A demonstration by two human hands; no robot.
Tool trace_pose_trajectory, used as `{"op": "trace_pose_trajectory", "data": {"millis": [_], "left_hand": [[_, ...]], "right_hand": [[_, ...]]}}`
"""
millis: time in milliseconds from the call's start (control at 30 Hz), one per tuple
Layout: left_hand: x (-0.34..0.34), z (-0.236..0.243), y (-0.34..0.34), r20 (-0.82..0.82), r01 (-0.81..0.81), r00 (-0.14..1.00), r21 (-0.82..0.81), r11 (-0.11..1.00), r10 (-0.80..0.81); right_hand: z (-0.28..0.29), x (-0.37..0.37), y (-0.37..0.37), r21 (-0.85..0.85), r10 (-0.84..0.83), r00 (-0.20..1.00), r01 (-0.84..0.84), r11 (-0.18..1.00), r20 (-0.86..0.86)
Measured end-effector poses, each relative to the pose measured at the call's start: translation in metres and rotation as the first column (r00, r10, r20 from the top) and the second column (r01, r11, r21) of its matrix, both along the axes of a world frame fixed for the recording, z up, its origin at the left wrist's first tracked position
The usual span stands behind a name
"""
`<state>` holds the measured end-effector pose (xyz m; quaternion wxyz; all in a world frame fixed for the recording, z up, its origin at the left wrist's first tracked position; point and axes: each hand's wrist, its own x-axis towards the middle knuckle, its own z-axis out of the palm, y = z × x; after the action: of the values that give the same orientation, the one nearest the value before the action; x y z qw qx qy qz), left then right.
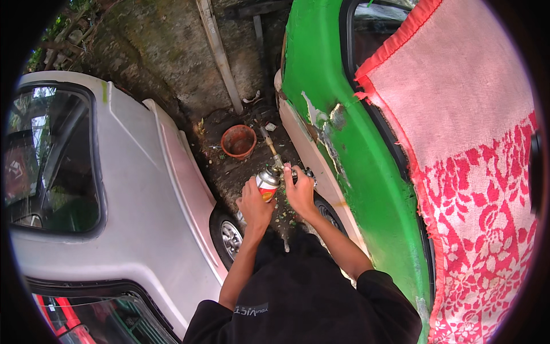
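My left hand point(255, 203) is wrapped round a gas canister point(267, 179) with a silver top and a red, white and yellow body. From the canister's top a blowtorch head point(269, 143) with a brass-coloured tube points away from me. My right hand point(301, 191) is closed at the base of the torch head, thumb and fingers by its valve end. Just what the right fingertips pinch is partly hidden. No flame shows at the nozzle. Right of the torch is the green car point(366, 172), its paint chipped down to a pale and grey patch point(329, 123).
A pale grey car point(149, 189) stands close on my left, its wheel point(229, 238) near my left forearm. A terracotta pot point(238, 142) sits on the littered ground ahead. Behind it lean a wooden post point(220, 54) and a rough wall. A pink towel point(470, 143) drapes the green car.
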<state>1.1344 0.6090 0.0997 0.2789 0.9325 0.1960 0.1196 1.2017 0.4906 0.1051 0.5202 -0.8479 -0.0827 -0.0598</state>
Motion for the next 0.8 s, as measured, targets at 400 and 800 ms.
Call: {"op": "trace_pose_trajectory", "data": {"millis": [400, 800], "left_hand": [[0.004, -0.019, 0.005, 0.087, -0.06, 0.995, 0.1, 0.993, 0.052], [0.001, -0.014, 0.004, 0.066, -0.058, 0.997, 0.125, 0.991, 0.05]], "right_hand": [[-0.006, 0.009, 0.014, 0.648, 0.252, 0.749, 0.294, 0.702, -0.613], [-0.019, 0.007, 0.018, 0.622, 0.231, 0.771, 0.258, 0.739, -0.594]]}}
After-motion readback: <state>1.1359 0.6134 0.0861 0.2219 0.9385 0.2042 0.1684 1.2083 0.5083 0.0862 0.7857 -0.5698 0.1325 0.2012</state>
